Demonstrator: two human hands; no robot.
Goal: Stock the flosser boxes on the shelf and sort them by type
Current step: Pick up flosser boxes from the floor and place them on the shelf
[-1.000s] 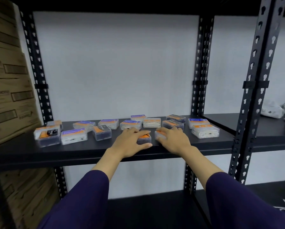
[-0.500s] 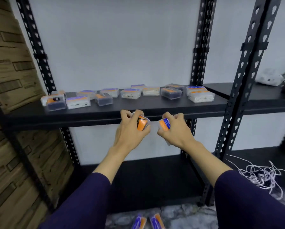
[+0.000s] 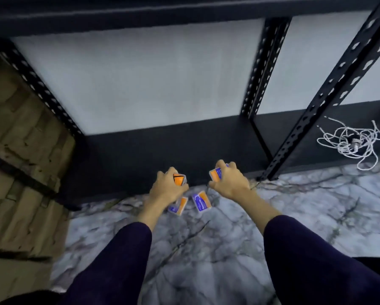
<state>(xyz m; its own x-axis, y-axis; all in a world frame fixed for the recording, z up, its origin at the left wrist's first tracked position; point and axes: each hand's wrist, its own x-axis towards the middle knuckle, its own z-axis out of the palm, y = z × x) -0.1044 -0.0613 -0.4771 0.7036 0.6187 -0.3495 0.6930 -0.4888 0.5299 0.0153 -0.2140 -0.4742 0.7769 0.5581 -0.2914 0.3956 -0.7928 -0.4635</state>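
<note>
My left hand [image 3: 166, 190] is closed around a small clear flosser box with an orange label [image 3: 179, 179]. My right hand [image 3: 229, 180] grips a second flosser box with an orange and blue label [image 3: 215, 174]. Both hands hang low over the marble floor, in front of the black bottom shelf [image 3: 162, 150]. Two more flosser boxes lie on the floor just below my hands, one [image 3: 178, 205] partly hidden by my left wrist, the other [image 3: 201, 201] face up. The upper shelf with the other boxes is out of view.
Black perforated shelf uprights [image 3: 330, 93] stand at right and centre [image 3: 260, 67]. Stacked cardboard cartons [image 3: 19, 161] fill the left side. A tangled white cord [image 3: 350, 142] lies on the lower shelf at right. Grey marble floor [image 3: 206, 249] spreads below.
Both hands took a box each off the middle shelf and came down toward the floor. My view tilted down, so the stocked shelf left the frame.
</note>
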